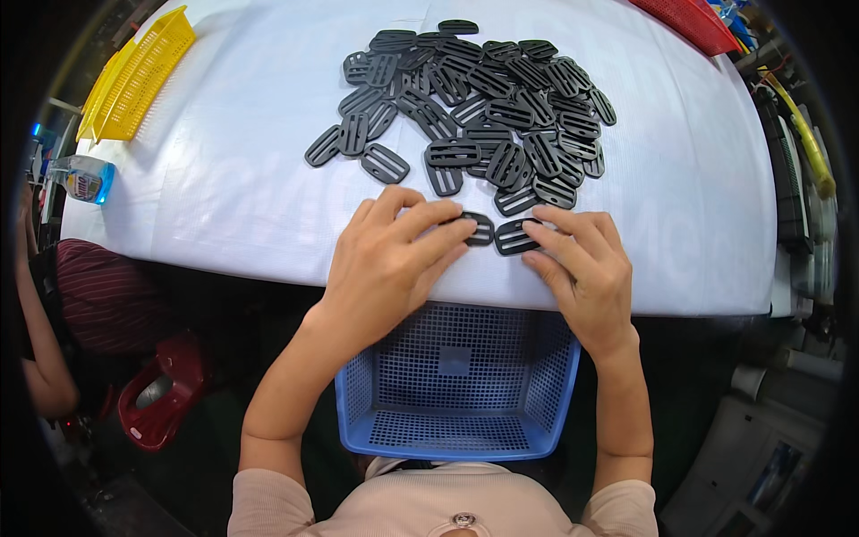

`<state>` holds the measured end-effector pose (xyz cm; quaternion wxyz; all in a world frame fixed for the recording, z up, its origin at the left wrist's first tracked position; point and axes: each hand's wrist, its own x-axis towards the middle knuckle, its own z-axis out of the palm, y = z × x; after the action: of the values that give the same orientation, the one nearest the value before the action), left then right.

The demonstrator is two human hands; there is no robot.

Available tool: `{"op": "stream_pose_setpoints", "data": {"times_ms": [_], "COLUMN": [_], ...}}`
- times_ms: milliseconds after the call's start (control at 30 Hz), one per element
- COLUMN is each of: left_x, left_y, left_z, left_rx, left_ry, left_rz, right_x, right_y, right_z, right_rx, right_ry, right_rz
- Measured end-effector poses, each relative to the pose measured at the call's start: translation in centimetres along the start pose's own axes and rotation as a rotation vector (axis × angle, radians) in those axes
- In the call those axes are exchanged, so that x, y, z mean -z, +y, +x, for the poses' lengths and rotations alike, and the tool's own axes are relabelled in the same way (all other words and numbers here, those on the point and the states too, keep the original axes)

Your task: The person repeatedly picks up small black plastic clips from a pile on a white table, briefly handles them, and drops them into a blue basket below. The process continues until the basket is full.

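Close to the table's front edge, my left hand (398, 251) has its fingers closed on a black plastic strap buckle (480, 230) with slots. Just right of it, my right hand (582, 259) grips a second black strap buckle (513, 238) between thumb and fingers. The two buckles lie almost end to end, with a small gap between them. Beyond my hands spreads a loose pile of black strap buckles (488, 85), overlapping at many angles; a few lie apart at its left side.
Below the table edge, in front of my body, is a blue plastic basket (452, 443). Yellow baskets (143, 80) and a bottle of blue liquid (85, 179) stand at the left. A red basket (689, 22) sits far right. Another person's arm (45, 358) shows beside a red chair (161, 389).
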<state>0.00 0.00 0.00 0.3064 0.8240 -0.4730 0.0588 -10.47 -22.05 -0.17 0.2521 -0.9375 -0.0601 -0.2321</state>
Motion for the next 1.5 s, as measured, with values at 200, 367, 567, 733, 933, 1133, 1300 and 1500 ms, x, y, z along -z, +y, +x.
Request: {"op": "stream_pose_setpoints", "data": {"times_ms": [200, 367, 567, 733, 933, 1133, 1300, 1500], "left_x": [0.4, 0.4, 0.7, 0.3, -0.9, -2.5, -1.9, -1.8], "left_y": [0.9, 0.0, 0.4, 0.3, 2.0, 4.5, 6.2, 6.7], "left_z": [-1.7, -1.7, -0.7, -0.7, 0.4, 1.4, 2.5, 2.6], "left_rx": [0.068, 0.111, 0.097, 0.123, 0.063, 0.185, 0.575, 0.664], "left_ry": [0.142, 0.118, 0.079, 0.079, 0.125, 0.062, -0.024, -0.160], "left_rz": [-0.088, -0.200, -0.176, -0.167, -0.109, -0.312, -0.943, -1.073], "right_x": [1.2, 1.5, 1.1, 1.5, 0.9, 2.2, 2.6, 3.3], "right_y": [-0.5, 0.1, -0.1, 0.3, -0.8, -2.2, -3.3, -2.9], "right_z": [-1.7, -1.7, -0.9, -1.6, -0.8, -0.8, -1.1, -1.5], "right_rx": [-0.040, -0.035, -0.050, -0.129, -0.194, -0.597, -0.809, -0.856], "right_ry": [0.066, 0.065, 0.046, 0.066, -0.014, -0.062, 0.045, -0.051], "right_rz": [0.083, 0.097, 0.112, 0.054, 0.027, 0.438, 0.929, 1.030]}}
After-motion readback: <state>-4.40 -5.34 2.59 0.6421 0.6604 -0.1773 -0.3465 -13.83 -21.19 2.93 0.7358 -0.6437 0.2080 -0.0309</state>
